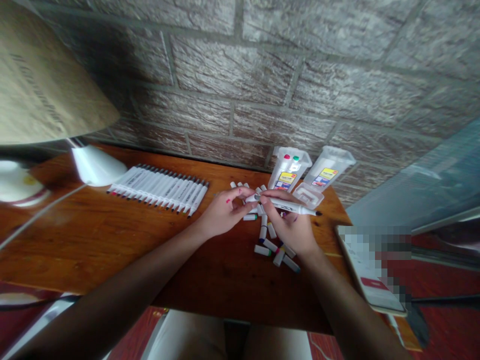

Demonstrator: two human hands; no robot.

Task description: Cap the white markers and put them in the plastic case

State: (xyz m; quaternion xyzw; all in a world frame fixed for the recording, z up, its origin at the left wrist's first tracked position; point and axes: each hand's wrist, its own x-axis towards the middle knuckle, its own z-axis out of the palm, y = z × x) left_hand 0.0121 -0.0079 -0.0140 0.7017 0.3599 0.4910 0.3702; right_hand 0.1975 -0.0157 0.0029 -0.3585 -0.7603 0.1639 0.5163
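Among and just above the loose white caps (263, 227) on a wooden table (112, 245), two bare hands meet. The left hand (225, 212), marked with small pink spots, reaches in from the left of the caps; its thumb and forefinger pinch a small white piece (252, 198) that looks like a cap. The right hand (296, 230), at the right side of the caps, has its thumb and fingers closed around a white marker (290, 205) with black lettering. This marker lies nearly level, its dark tip (318, 213) pointing right, away from the caps, and its other end close to the white piece; whether the two touch cannot be told.

Left of the caps, a neat row of white markers (161, 190) lies side by side, dark tips showing. Beyond the caps and to their right stand two clear plastic cases (285, 172) (329, 169) with yellow labels, the nearer to the caps holding something with red and green ends. A translucent lid (308, 195) lies in front of them. Farther left of the caps is a lamp with a beige shade (48, 85) and white base (95, 165); far right of them, a tablet (371, 270), partly pixelated. Behind the caps rises a grey brick wall (255, 75)
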